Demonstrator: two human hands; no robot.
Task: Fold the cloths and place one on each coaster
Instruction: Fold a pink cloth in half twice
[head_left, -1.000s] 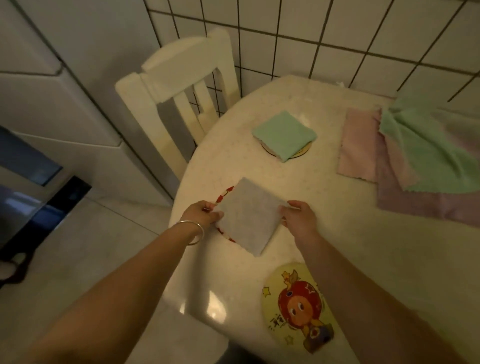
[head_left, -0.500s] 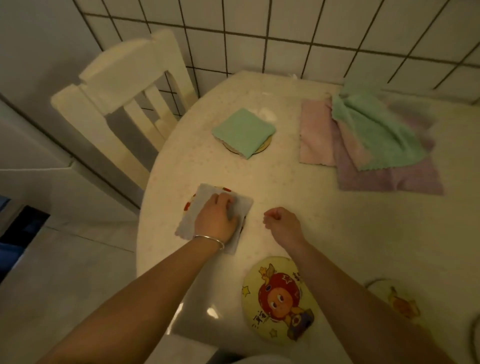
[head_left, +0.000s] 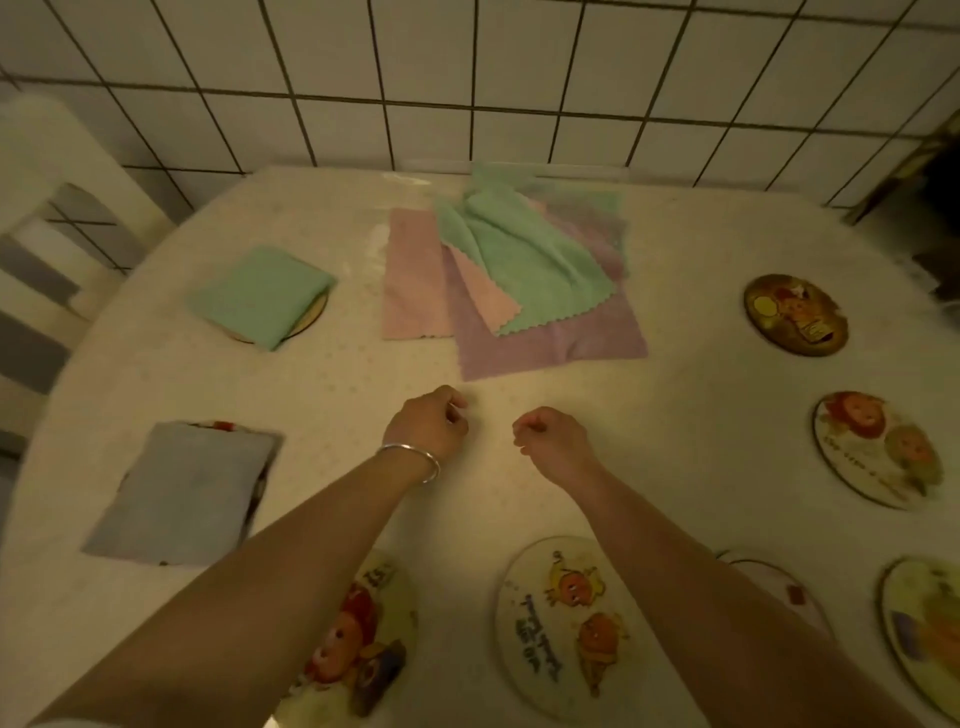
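Observation:
A folded grey cloth (head_left: 182, 493) lies on a coaster at the table's left, only a red bit of the coaster's rim showing. Farther back a folded green cloth (head_left: 260, 296) covers another coaster (head_left: 311, 319). A pile of unfolded cloths sits at the back middle: a green one (head_left: 524, 254) on top, pink ones (head_left: 415, 275) and a purple one (head_left: 550, 338) under it. My left hand (head_left: 428, 423) and my right hand (head_left: 550, 439) hover just in front of the pile, both loosely curled and holding nothing.
Several bare cartoon coasters lie around: one under my left forearm (head_left: 358, 649), one at front centre (head_left: 561, 629), others at the right (head_left: 795, 314) (head_left: 878, 447) (head_left: 924, 634). A white chair (head_left: 47, 218) stands at the left. A tiled wall backs the table (head_left: 337, 415).
My left hand let go of the grey cloth, left on its coaster, and moved right. Both hands now sit near the pile; the view swung right, showing more coasters.

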